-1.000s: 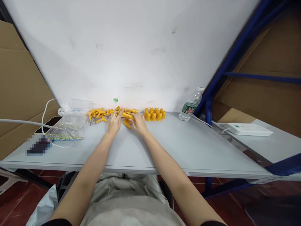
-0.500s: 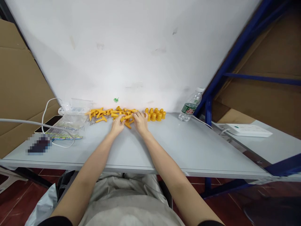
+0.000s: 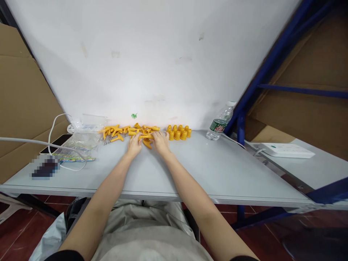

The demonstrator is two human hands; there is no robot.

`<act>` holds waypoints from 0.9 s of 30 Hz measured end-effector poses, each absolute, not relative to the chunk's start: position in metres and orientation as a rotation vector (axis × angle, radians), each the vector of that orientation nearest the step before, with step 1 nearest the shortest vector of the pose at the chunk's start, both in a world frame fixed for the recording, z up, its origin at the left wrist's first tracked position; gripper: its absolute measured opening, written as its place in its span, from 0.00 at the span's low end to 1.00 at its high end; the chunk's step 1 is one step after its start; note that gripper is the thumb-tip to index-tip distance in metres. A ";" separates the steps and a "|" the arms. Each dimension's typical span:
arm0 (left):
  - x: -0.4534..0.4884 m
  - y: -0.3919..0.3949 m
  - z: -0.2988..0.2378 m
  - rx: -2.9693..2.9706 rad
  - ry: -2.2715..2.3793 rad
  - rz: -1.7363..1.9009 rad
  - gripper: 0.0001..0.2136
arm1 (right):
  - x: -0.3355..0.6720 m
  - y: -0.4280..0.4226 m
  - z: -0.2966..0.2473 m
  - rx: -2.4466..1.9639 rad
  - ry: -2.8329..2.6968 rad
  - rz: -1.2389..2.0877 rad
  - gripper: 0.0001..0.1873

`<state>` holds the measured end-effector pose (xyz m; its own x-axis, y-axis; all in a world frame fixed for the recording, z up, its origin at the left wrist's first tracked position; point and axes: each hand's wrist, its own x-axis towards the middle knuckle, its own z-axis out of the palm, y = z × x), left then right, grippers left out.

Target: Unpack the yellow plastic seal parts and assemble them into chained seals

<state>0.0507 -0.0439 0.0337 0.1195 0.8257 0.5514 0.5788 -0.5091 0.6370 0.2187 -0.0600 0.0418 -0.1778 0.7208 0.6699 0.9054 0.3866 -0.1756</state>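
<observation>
Right, on my feed the left hand (image 3: 134, 145) and right hand (image 3: 161, 144) are both curled, gripping opposite ends of a yellow piece (image 3: 146, 137) near the desk's (image 3: 212, 168) back edge. Loose yellow parts (image 3: 116, 129) left, yellow cups (image 3: 177, 135) right, bottle (image 3: 219, 124) at back right corner.

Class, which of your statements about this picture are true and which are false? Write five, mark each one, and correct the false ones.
1. The left hand and the right hand both have their fingers on one yellow piece. True.
2. The yellow cups stand between the right hand and the bottle. True.
3. The left hand is touching the bottle. False: it is on the yellow piece, and the bottle is apart from both hands.
4. The bottle is topped in red. False: its cap is white.
5. A clear plastic bag lies to the left of the hands. True.
</observation>
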 end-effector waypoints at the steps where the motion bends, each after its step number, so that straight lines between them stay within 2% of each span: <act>1: 0.052 -0.044 0.034 2.106 1.368 1.329 0.16 | 0.219 -0.061 0.042 -1.389 -1.945 -0.357 0.10; 9: 0.051 -0.043 0.031 2.127 1.382 1.385 0.15 | 0.222 -0.060 0.038 -1.379 -1.952 -0.330 0.13; 14: 0.049 -0.041 0.027 2.193 1.411 1.363 0.17 | 0.221 -0.058 0.036 -1.413 -1.952 -0.324 0.09; 22: 0.049 -0.042 0.031 2.157 1.410 1.420 0.15 | 0.225 -0.065 0.047 -1.593 -1.857 -0.263 0.11; 27: 0.046 -0.043 0.034 2.072 1.453 1.483 0.12 | 0.225 -0.065 0.046 -1.501 -1.771 -0.307 0.11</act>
